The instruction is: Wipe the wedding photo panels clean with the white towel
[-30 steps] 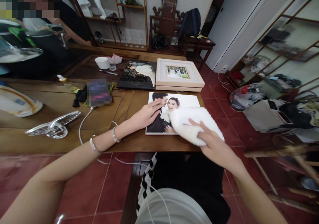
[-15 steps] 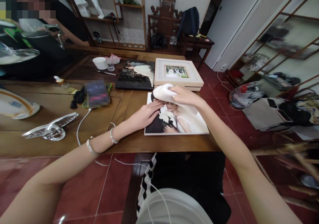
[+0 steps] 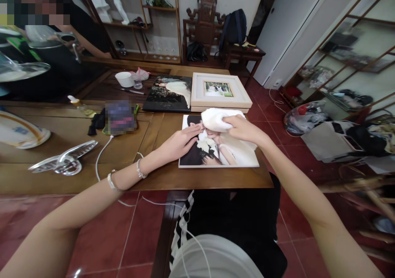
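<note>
A wedding photo panel (image 3: 226, 158) lies flat near the front edge of the wooden table. My left hand (image 3: 182, 143) rests on its left side, fingers stretched out. In my right hand (image 3: 242, 127) is a folded white cloth (image 3: 216, 118), pressed against the panel's upper part and hiding some of the picture. Just behind stands a thick white picture frame (image 3: 243, 87) with a small outdoor photo. Beside that frame lies a dark photo panel (image 3: 157, 92) showing a white dress.
To the left are a silver winged ornament (image 3: 66, 158), a dropper bottle (image 3: 80, 107), a blurred dark pouch (image 3: 120, 117) and a white cable (image 3: 98, 158). Farther back sit a white bowl (image 3: 124, 79) and a knife-like tool (image 3: 132, 91). Another person's arm (image 3: 89, 37) shows at upper left.
My right hand has slid the white cloth to the right and slightly nearer across the photo panel. My left hand stays in place.
</note>
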The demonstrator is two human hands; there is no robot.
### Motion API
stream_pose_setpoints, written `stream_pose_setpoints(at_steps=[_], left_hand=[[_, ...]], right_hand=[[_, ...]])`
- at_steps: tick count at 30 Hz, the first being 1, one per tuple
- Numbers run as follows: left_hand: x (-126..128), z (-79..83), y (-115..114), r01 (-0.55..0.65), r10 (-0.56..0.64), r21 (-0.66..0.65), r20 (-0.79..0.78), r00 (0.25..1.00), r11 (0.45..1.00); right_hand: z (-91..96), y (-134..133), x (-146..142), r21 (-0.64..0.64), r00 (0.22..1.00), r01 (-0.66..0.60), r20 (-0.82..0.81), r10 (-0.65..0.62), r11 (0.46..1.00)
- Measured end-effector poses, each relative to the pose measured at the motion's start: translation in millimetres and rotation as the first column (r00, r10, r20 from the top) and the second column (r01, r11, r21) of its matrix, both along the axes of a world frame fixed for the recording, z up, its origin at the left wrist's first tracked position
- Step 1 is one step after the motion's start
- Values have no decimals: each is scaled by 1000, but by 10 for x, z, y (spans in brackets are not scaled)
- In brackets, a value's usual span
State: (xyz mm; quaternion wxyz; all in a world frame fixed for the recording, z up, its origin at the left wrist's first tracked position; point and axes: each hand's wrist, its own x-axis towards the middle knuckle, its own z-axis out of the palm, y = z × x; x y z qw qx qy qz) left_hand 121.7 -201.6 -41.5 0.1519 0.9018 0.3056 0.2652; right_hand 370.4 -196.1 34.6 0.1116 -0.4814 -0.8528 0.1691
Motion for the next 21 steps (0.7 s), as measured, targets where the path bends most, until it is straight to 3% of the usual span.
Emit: stream_pose_setpoints(at_steps=[5, 10, 14, 21], left_hand=[[4, 8, 4, 6, -6, -13, 0, 1000, 1000], [0, 8, 5, -4, 4, -3, -4, 1000, 1000], [2, 5, 8, -5, 6, 10, -11, 1000, 1000], [3, 0, 7, -11, 11, -13, -8, 1000, 1000]], right_hand=[[-73, -14, 431, 51, 999, 23, 45, -25, 998], [-150, -116, 521, 91, 996, 55, 61, -61, 994], [-167, -537, 467, 90, 989, 81, 118, -91, 993], [15, -1514, 381, -144, 986, -86, 130, 105, 986]])
